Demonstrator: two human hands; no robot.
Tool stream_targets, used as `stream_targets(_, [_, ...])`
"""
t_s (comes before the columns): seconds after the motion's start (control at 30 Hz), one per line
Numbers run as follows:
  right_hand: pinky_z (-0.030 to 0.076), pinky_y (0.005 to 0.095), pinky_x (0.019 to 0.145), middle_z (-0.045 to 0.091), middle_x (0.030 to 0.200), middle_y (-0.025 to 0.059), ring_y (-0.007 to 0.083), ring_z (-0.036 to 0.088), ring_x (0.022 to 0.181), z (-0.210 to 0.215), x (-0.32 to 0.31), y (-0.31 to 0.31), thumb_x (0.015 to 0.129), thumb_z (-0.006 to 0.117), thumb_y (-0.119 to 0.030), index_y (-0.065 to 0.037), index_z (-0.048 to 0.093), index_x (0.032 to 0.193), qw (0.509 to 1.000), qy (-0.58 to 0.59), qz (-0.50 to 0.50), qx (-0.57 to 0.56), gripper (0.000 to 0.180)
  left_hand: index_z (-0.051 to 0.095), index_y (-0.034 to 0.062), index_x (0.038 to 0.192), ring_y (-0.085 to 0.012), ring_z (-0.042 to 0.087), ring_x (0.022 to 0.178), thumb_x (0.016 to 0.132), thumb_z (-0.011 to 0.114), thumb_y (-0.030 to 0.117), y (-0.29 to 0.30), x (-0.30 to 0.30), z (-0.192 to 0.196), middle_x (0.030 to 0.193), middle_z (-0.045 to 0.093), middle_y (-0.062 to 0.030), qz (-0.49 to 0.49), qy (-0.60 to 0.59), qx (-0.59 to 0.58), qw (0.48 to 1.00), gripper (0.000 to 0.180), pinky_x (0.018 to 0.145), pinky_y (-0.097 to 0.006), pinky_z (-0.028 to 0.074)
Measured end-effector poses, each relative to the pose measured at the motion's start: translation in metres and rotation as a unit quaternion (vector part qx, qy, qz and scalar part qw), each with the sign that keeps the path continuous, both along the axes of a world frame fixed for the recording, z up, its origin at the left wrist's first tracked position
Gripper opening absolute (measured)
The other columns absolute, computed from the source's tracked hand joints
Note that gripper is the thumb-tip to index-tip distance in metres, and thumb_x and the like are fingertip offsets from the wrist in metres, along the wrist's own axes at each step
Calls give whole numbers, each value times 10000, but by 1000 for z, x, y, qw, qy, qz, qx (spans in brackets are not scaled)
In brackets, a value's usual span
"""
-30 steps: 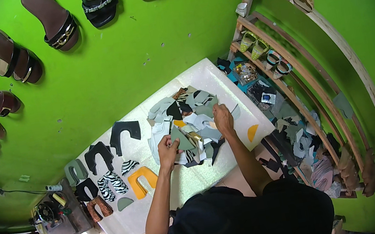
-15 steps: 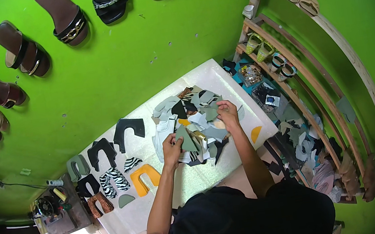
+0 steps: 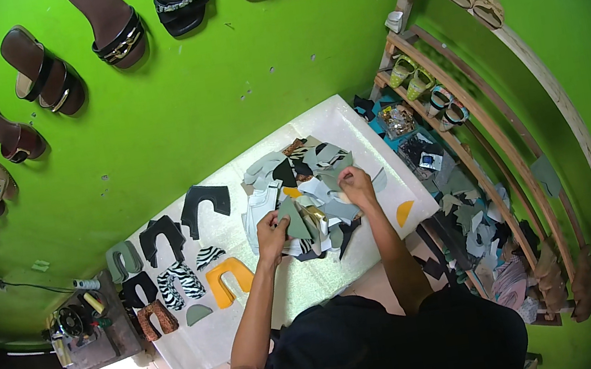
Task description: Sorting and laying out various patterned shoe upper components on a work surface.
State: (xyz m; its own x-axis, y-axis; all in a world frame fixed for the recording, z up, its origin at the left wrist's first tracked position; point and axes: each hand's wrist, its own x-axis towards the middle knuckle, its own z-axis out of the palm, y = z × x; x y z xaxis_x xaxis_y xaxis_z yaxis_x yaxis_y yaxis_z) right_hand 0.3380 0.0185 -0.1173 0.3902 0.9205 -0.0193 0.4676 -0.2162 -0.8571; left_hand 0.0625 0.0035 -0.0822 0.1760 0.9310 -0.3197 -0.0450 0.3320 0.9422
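Note:
A heap of leather-like scraps (image 3: 263, 199) in grey, white, black, zebra print and brown lies on the white-covered table. My left hand (image 3: 271, 236) is at the heap's near left side, closed on a grey-green scrap (image 3: 294, 219) with a pointed top. Over the right part of the heap, my right hand (image 3: 357, 187) has its fingers curled together. Anything between those fingertips is too small to make out. Just below the held scrap, pale, gold and zebra pieces stick up out of the heap.
Cut U-shaped pieces, such as a black one (image 3: 205, 206), a zebra one (image 3: 178, 284) and a yellow one (image 3: 229, 280), lie in rows at left. A yellow half-round (image 3: 406, 212) sits near the right edge. A wooden shoe rack (image 3: 479, 101) stands at right; sandals (image 3: 118, 39) hang on the green wall.
My right hand has moved slightly toward me and left, its fingers drawn in closer together. The left hand keeps its grip on the grey-green scrap, almost still.

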Motion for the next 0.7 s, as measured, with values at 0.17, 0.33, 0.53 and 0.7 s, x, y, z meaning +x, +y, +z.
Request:
stream_targets(0.17, [499,250,722,667,901,39,109,636,822,136,-35,-24,824,692,-45,-61,643,1011,985,109,129,-21,194,665,8,1060,-90,601,692,908,671,139,2,-8,13,835,609,-12,-11,23,6,1000,201,555,-238,517])
stream_targets(0.33, [474,218,700,642,898,16,61,594,813,151,-54,-36,813,746,-16,-47,610,1088,926,258,276,-11,308,663,35,1054,-67,586,695,903,687,146,-1,-1,31,829,616,10,-55,5,16,998,189,549,-224,496])
stream_targets(0.53, [463,202,655,577,874,-6,66,597,771,117,-73,-36,826,753,-21,-6,630,1040,937,203,280,-47,247,648,61,1030,-57,582,682,918,666,147,-4,-3,34,837,651,18,-77,-39,-34,996,143,559,-212,464])
stream_targets(0.7, [518,226,642,604,993,68,125,645,810,108,-78,-39,886,661,2,-17,577,1048,933,330,141,-33,183,564,68,1091,-125,659,799,955,583,136,-7,-1,38,938,662,-49,0,-98,-103,990,153,640,-297,568])
